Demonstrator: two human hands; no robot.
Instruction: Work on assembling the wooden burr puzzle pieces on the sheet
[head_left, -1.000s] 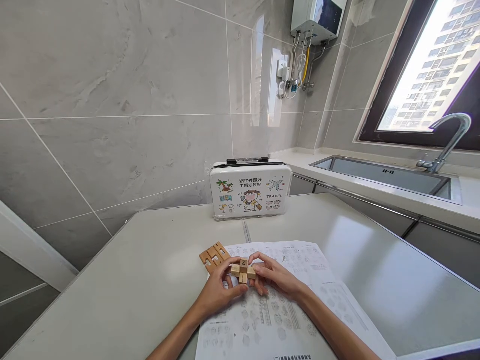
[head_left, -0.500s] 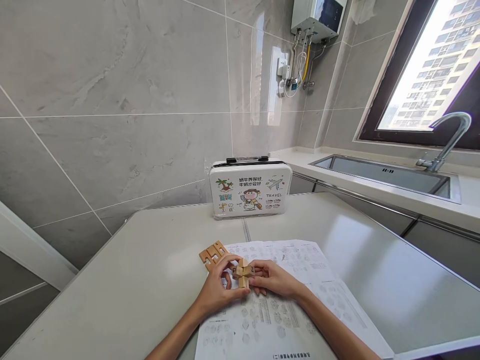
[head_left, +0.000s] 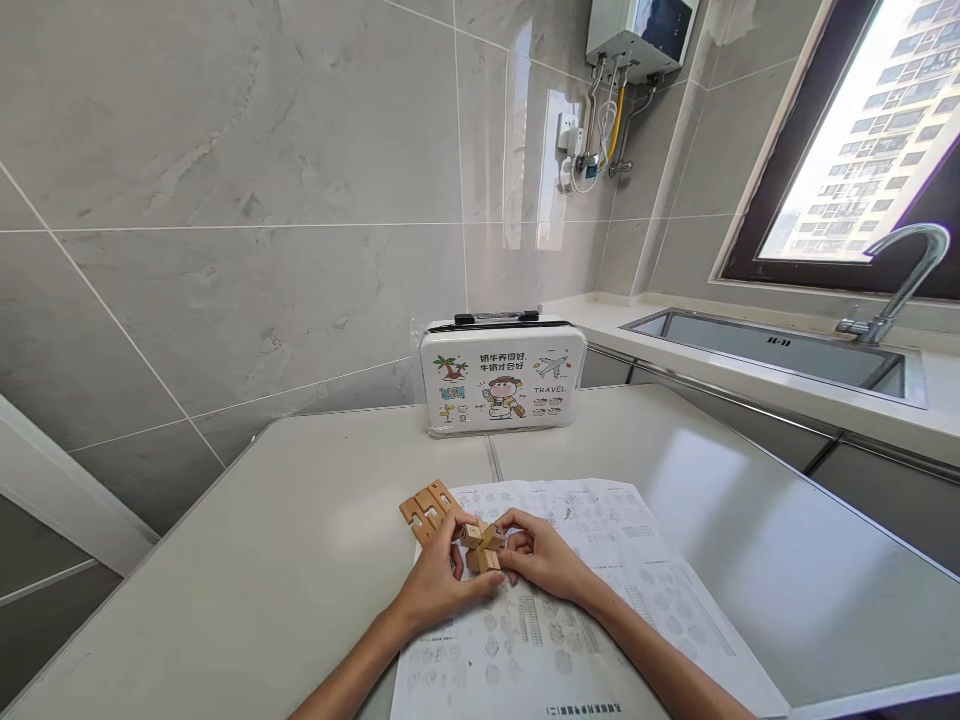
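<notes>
Between my two hands is a small wooden burr puzzle (head_left: 484, 545), its light blocks crossing one another and some ends marked with characters. My left hand (head_left: 439, 575) is closed around its left side, with fingers above and thumb along the bottom. From the right, my right hand (head_left: 541, 552) pinches the puzzle's right end between fingers and thumb. Several notched wooden pieces (head_left: 427, 508) lie side by side just beyond my left fingers, partly covered by that hand. Under both hands spreads a printed paper sheet (head_left: 592, 640) with rows of small diagrams.
A white carry case (head_left: 504, 380) with cartoon prints stands upright at the back of the pale table (head_left: 315, 560). To the right are a counter with a sink (head_left: 780, 350) and a tap (head_left: 904, 275). A tiled wall rises behind.
The burr puzzle has turned and tilted slightly in my hands, so different block faces show. Both hands keep their hold, with small finger shifts. The view has moved a little.
</notes>
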